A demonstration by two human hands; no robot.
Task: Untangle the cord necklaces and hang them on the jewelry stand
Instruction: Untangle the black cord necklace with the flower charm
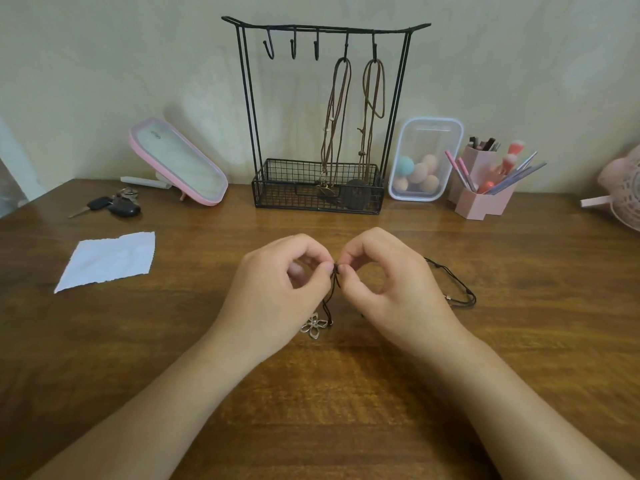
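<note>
Far-left back of the table [519,341], dark wood w/ visible grain: I see car keys [116,205] w/ black fobs, and behind them a pink-framed mirror [178,162] tilted back on a white stand. Nearer me on the left lies a white paper scrap [107,259] w/ torn edges, flat, well apart from everything else.

Center back edge: jewelry stand [320,116], thin black wire, mesh basket at the base, five hooks on the top bar. Three left hooks bare; two right hooks each carry a brown cord necklace [337,112], pendants down in the basket.

Center, nearer me: my left hand [277,292] and right hand [391,289] meet fingertip to fingertip, both pinching the black cord necklace [460,296] at one small spot, prob. a knot; can't resolve it. A silver flower pendant [313,326] lies on the wood just below the left hand. Cord loops out right of the right hand, resting on the table.

Right back: clear plastic box [427,159] holding peach and teal sponges, then a pink organizer [483,192] w/ brushes and pencils. Far-right edge: pink lacy object [620,192], partly cut off. No readable writing anywhere.
</note>
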